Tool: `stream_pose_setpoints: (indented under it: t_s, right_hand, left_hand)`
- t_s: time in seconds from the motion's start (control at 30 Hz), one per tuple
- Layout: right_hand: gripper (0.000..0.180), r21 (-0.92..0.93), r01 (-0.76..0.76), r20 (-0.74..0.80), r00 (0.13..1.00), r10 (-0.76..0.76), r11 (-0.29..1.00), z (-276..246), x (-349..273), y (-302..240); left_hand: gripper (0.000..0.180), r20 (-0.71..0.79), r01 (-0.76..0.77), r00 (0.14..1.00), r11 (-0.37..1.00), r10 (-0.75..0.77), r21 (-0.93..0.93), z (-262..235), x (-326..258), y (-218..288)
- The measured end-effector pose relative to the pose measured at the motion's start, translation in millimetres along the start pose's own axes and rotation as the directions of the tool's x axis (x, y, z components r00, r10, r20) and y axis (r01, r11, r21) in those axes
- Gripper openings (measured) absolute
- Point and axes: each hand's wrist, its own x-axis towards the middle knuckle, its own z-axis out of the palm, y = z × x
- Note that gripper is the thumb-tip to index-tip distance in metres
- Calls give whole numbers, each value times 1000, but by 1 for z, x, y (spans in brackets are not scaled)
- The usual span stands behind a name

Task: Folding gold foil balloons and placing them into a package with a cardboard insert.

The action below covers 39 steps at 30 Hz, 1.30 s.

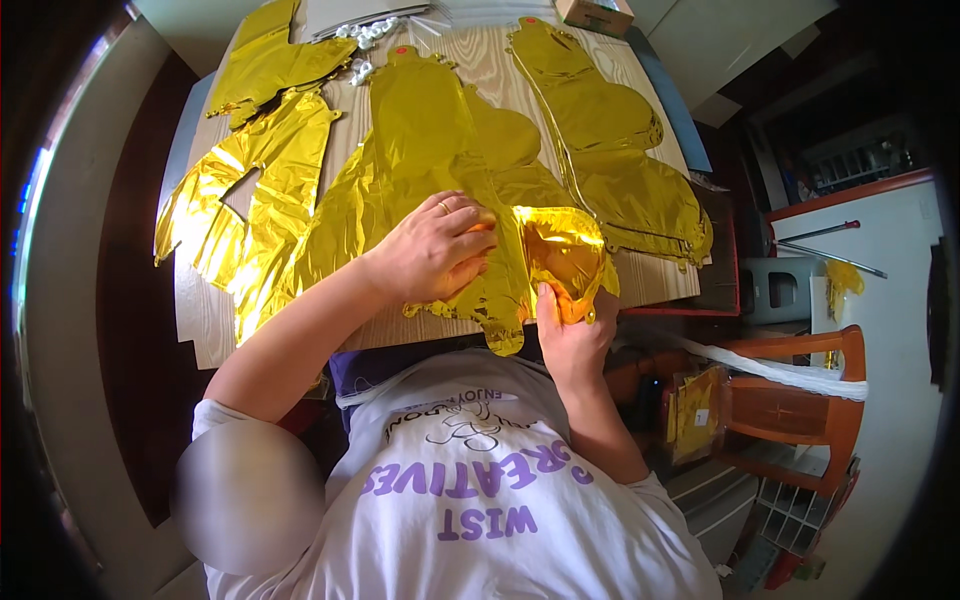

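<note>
A flat, deflated gold foil balloon (415, 120) lies in the middle of the wooden table, its near end reaching the front edge. My left hand (445, 245), with a ring on one finger, is curled closed over the near part of this balloon; its fingertips are partly hidden. In my right hand (575, 335), the thumb and fingers pinch a bent-up, crinkled flap of foil at the near right. That flap bulges into a shiny pocket between my hands. I cannot tell whether the flap belongs to the same balloon.
More flat gold foil balloons lie at the left (285, 165) and right (610, 120) of the wooden table (655, 285). White small pieces (370, 32) and a cardboard box (595, 14) sit at the back. A wooden chair (790, 400) with a white strand stands at right.
</note>
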Motion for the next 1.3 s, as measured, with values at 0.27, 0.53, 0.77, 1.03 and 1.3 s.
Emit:
stream_pose_setpoints:
  t_s: [0.27, 0.53, 0.77, 1.03, 1.3]
  right_hand:
    - [14, -47, 115, 103, 989, -110, 992, -2, 3, -8]
    - [38, 41, 306, 239, 921, -307, 951, 4, 0, -18]
    - [34, 323, 267, 355, 855, -378, 908, -17, 28, 21]
    - [43, 47, 483, 534, 728, -431, 874, 5, 55, 30]
    - [45, 67, 524, 569, 679, -464, 849, 9, 57, 29]
  left_hand:
    - [34, 1, -3, 1000, 999, 3, -45, 5, -2, -4]
    - [56, 89, 62, 995, 986, -48, -156, 6, -17, -17]
    - [65, 96, 2, 995, 989, 12, -145, 3, -13, -19]
    - [68, 125, 84, 990, 983, -63, -164, 3, -14, -18]
    - [64, 55, 29, 998, 983, -19, -184, 7, -13, -18]
